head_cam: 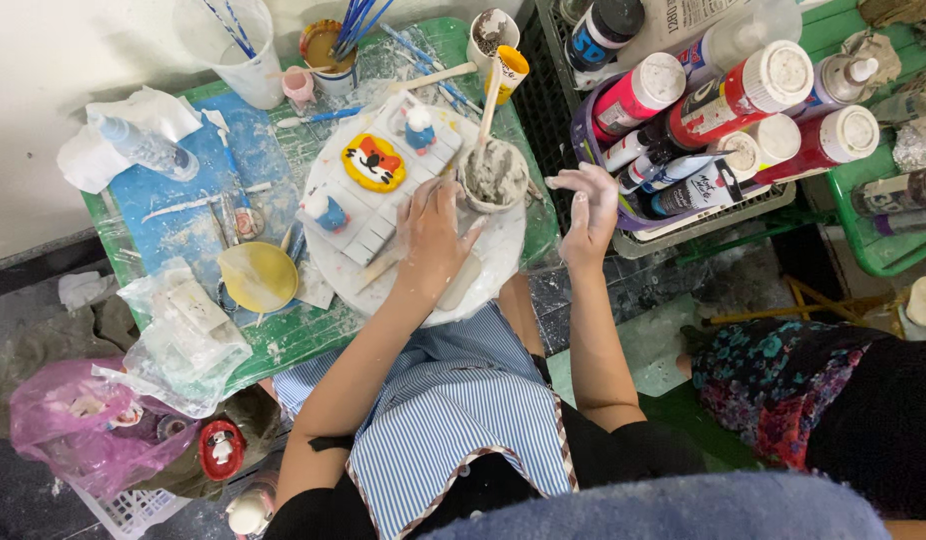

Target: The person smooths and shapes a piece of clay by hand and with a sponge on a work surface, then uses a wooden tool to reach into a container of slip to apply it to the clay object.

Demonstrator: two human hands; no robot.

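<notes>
Cup of grey paste with a stirring stick
The small cup (pixel 493 177), paste-smeared, stands upright at the white round board's (pixel 483 270) two o'clock edge; a wooden stick (pixel 490 100) leans from it toward twelve o'clock.

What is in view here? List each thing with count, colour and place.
round white work board: one, white, centre of the table
green table: one, green, under the board
orange tiger-face plaster piece: one, orange and yellow, on the board
small blue-and-white figurines: two, on the board
small cup of grey paste: one, grey, board's right edge, a wooden stick standing in it
shallow yellow dish: one, yellow, left of the board
paint bottles: several, red, pink and white, in a basket at right
striped apron: one, blue-white, lower centre
left hand: flat on the board beside the cup
right hand: open, paste-smeared, by the basket
</notes>
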